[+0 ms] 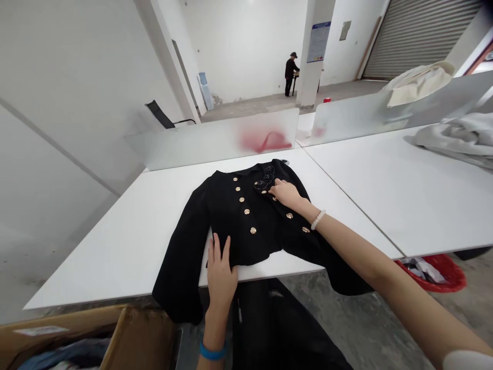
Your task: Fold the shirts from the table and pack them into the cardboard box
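A black cropped jacket (234, 221) with two rows of gold buttons lies face up on a white table (127, 231), both sleeves hanging over the near edge. My left hand (221, 272) lies flat on the jacket's bottom hem, fingers stretched out. My right hand (285, 194) rests with fingers extended on the jacket's chest, next to a black flower trim (265, 179) below the collar. A white bead bracelet is on my right wrist, a blue band on my left.
An open cardboard box (131, 336) with clothes stands at the lower left. A second white table (400, 190) adjoins on the right, with grey garments (458, 136) piled at its far end. A red bin (442, 270) sits beneath it. Frosted dividers (215, 139) back the tables. A person (290, 72) stands far off.
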A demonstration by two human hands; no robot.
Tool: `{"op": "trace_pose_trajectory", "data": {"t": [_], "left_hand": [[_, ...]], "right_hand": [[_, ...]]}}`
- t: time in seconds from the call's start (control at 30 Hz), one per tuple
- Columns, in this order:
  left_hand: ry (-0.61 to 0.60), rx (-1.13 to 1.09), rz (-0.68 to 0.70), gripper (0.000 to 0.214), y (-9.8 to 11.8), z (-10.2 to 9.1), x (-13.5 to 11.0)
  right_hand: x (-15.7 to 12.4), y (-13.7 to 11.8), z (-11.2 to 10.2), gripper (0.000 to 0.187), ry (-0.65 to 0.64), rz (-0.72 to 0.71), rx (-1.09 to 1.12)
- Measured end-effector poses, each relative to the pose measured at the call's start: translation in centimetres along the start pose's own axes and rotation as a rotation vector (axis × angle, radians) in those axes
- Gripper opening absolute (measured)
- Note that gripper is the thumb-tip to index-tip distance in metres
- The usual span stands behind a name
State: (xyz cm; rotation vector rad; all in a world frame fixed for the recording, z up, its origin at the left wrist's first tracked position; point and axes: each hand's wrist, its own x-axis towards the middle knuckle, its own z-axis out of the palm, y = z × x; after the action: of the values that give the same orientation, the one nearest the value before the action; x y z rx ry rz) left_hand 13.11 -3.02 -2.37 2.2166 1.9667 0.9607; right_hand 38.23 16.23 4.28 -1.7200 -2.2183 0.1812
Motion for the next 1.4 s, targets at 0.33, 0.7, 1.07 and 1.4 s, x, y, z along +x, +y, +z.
{"op": "trace_pose_trajectory", "data": {"t": [0.33, 0.7, 1.07, 1.4], "left_hand": [[0.134, -0.550, -0.607, 0.063, -2.5, -4.1, 0.6], [0.059, -0.267, -0.506, 0.044, -3.7, -5.5, -1.2], [0.194, -0.477, -0.625, 0.049, -0.5, -4.5, 0.0], [-0.297, -0.137, -0.479, 0.056, -2.7, -8.2, -4.6]], "right_hand": [[3.7, -4.3, -3.0, 0.044, 0.037, 0.007, 0.472], [-14.2, 0.0, 1.2, 0.056, -0.065, -0.051, 0.637], [-16.4, -3.9, 2.4, 0.049, 0.233, 0.100, 0.581], [-22.2, 0.6, 0.6, 0.039, 0.280, 0.373, 0.373]]}}
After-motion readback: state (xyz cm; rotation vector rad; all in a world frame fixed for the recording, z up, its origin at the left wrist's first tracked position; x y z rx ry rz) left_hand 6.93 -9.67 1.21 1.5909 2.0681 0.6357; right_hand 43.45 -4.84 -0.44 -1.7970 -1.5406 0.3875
